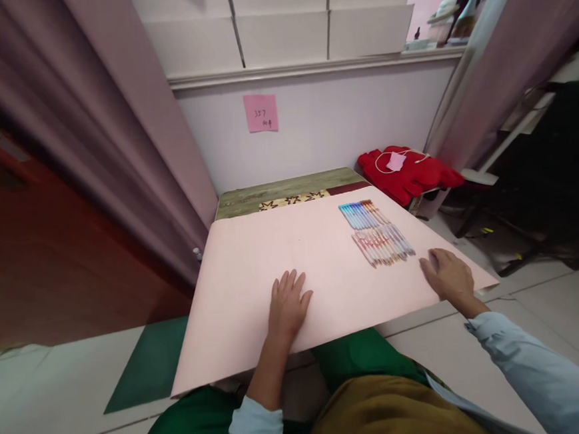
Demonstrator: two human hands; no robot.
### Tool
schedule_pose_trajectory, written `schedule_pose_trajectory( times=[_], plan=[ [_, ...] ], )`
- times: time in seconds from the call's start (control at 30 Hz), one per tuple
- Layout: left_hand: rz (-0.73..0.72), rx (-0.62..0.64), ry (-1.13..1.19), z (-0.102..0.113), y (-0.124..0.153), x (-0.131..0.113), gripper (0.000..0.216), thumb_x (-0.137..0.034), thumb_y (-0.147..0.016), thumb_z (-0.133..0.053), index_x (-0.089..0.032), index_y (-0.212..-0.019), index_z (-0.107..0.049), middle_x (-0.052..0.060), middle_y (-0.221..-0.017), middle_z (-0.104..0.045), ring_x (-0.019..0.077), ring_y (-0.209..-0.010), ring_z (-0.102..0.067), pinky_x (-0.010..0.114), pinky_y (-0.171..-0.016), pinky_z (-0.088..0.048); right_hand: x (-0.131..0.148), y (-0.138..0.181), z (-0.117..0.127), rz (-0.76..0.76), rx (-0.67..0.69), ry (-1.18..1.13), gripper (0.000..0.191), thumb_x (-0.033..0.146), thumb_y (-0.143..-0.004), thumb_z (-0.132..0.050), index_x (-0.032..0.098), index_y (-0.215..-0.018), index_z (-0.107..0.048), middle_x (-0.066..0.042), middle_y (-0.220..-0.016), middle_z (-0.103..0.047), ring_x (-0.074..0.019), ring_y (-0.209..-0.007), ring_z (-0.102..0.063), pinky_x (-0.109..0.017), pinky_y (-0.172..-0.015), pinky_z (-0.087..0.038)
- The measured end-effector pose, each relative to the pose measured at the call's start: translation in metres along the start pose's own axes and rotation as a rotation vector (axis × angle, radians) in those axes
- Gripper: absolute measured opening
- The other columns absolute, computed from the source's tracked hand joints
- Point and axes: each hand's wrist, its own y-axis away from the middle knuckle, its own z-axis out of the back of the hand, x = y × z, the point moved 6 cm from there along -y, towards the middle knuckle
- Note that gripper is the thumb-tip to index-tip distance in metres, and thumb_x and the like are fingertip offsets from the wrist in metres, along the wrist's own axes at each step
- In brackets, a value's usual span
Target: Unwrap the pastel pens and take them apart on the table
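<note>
My left hand (288, 305) lies flat on the pale pink sheet (234, 275), fingers stretched out and apart, with nothing under it that shows. Near the sheet's right edge my right hand (448, 275) rests with its fingers curled in. A small dark spot shows between thumb and fingers, but I cannot make out what it is. Just beyond that hand, two rows of slim pens lie side by side. The far row holds blue pens (355, 216) and brown pens (375, 212); the near row has pale pens (382, 245) with reddish and greyish parts.
Past the sheet, a patterned table top (248, 199) shows. A red cloth bundle (406, 171) with a white cord sits at the back right. A pink note (261, 113) is stuck to the wall. Curtains (125, 109) hang on both sides.
</note>
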Motion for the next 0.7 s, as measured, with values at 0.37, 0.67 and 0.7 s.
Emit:
schedule_pose_trajectory(
  times=[0.37, 0.67, 0.7],
  plan=[
    [-0.013, -0.010, 0.005, 0.001, -0.004, 0.002, 0.045, -0.040, -0.095, -0.044, -0.022, -0.135, -0.054, 0.009, -0.146, -0.049, 0.0278, -0.139, -0.039, 0.051, -0.115, -0.028, 0.006, 0.001, 0.010, -0.016, -0.035, -0.019, 0.047, 0.046, -0.089, -0.044, 0.017, -0.123, -0.058, -0.012, -0.129, -0.059, -0.0286, -0.116, -0.052, -0.044, -0.099, -0.036],
    [0.006, -0.016, 0.013, 0.001, -0.004, -0.003, 0.043, -0.038, -0.095, -0.045, -0.022, -0.133, -0.056, 0.011, -0.144, -0.050, 0.0286, -0.138, -0.039, 0.051, -0.115, -0.028, 0.003, 0.000, 0.012, -0.053, -0.024, -0.058, 0.049, 0.048, -0.086, -0.046, 0.017, -0.120, -0.059, -0.014, -0.124, -0.061, -0.0310, -0.111, -0.053, -0.044, -0.096, -0.035],
    [0.008, -0.018, 0.021, 0.001, -0.004, -0.003, 0.043, -0.038, -0.094, -0.045, -0.022, -0.133, -0.056, 0.011, -0.144, -0.051, 0.0288, -0.138, -0.040, 0.052, -0.114, -0.028, 0.001, -0.001, 0.010, -0.056, -0.023, -0.059, 0.049, 0.048, -0.085, -0.045, 0.017, -0.120, -0.060, -0.015, -0.123, -0.061, -0.0312, -0.112, -0.053, -0.044, -0.096, -0.035]
  ],
)
